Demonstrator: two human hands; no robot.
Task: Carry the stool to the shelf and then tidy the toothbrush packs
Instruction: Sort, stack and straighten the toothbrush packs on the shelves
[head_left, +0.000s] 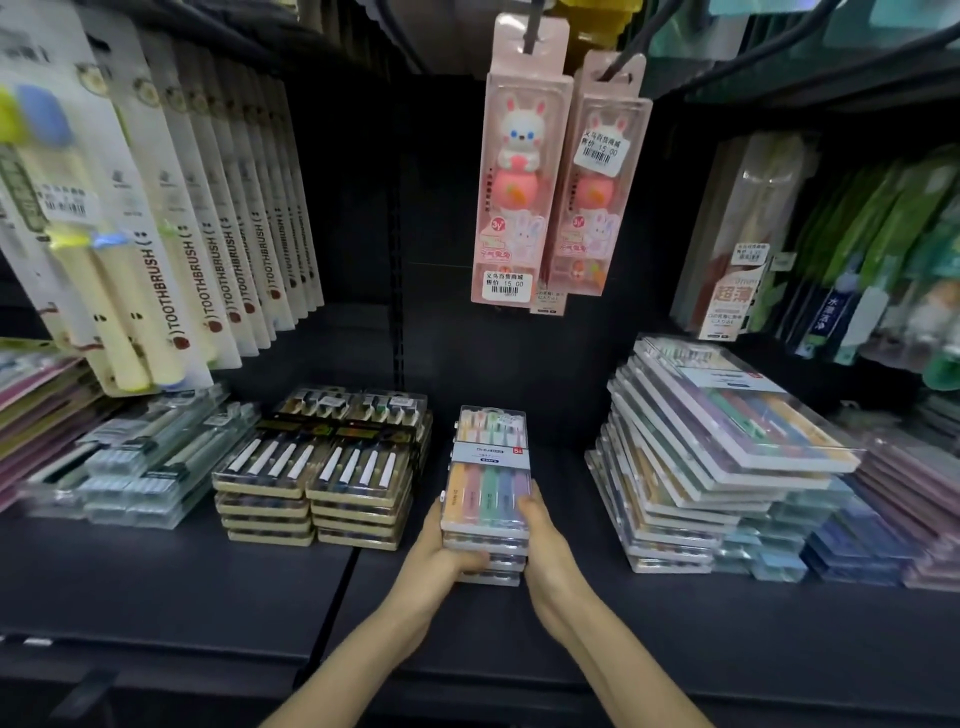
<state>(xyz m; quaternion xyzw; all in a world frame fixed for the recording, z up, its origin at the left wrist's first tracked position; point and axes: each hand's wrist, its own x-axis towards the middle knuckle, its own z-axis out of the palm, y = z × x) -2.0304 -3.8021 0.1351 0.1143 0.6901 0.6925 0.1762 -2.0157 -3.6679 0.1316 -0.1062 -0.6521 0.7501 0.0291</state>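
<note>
A small stack of pastel toothbrush packs (491, 467) is clasped between both hands over the dark shelf (156, 571). The stack's left side is gripped by the left hand (441, 551), whose fingers are curled round the lower front edge. Its right side is gripped by the right hand (545, 545), with the thumb laid on the top pack's near right corner. Whether the stack is resting on the shelf or is held just above it cannot be told. Just beyond the left hand, to its left, two neat piles of black-and-gold packs (322, 467) are stacked side by side, and further left some clear packs (135, 467) are laid flat. Well to the right of the right hand, a leaning pile of multicolour packs (717, 457) is fanned out unevenly. Above and beyond both hands, two pink rabbit packs (524, 166) are hung from hooks, and up to the left a row of white toothbrush cards (218, 208) is hung.
</note>
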